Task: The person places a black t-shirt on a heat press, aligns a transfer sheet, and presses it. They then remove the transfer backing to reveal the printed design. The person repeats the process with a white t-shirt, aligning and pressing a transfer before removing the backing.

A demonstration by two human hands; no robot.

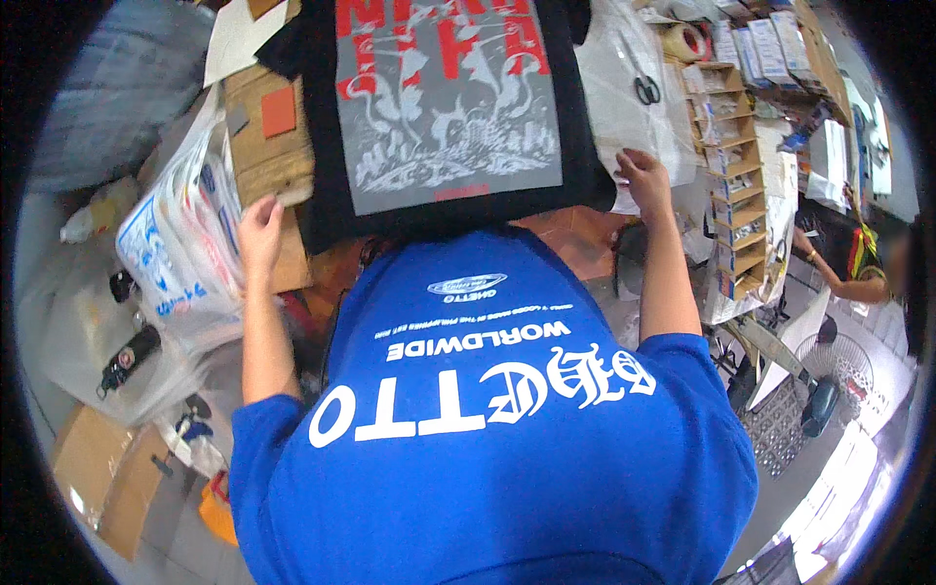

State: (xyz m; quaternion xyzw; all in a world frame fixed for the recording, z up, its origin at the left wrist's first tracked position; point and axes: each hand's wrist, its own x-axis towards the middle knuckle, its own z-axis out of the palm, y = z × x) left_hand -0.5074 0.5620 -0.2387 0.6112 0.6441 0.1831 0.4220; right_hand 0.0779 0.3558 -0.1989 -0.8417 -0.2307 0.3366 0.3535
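- Hands are held apart at either side of the work: the left hand [260, 229] at centre left of the frame, the right hand [644, 180] at centre right.
- Left fingers are loosely curled, with the tips drawn close to the thumb, just beside the lower left edge of the garment; no cloth is seen between them, and whether something thin is pinched cannot be told.
- Right fingers are bent and partly open, just beside the garment's right edge; whether the cloth is touched cannot be told, and no object is seen held.
- Spreading and straightening of the black T-shirt [448, 122] is judged to be the step in hand; for a next move, both lower corners would need to be gripped evenly, with the hem kept straight.
- Hem of the T-shirt is turned toward the wearer, in the upper middle of the frame; the body is laid out mostly flat, front up, with slight ripples along the lower edge.
- Chest is filled by a grey rectangular print [453, 107], with pale figures below and bold red lettering above.
- Sleeves are spread at the upper left and upper right; the collar is cut off by the top edge.
- Wooden board [263, 168] is seen left of the cloth, clear plastic [624, 54] and black scissors [646, 91] to its right.
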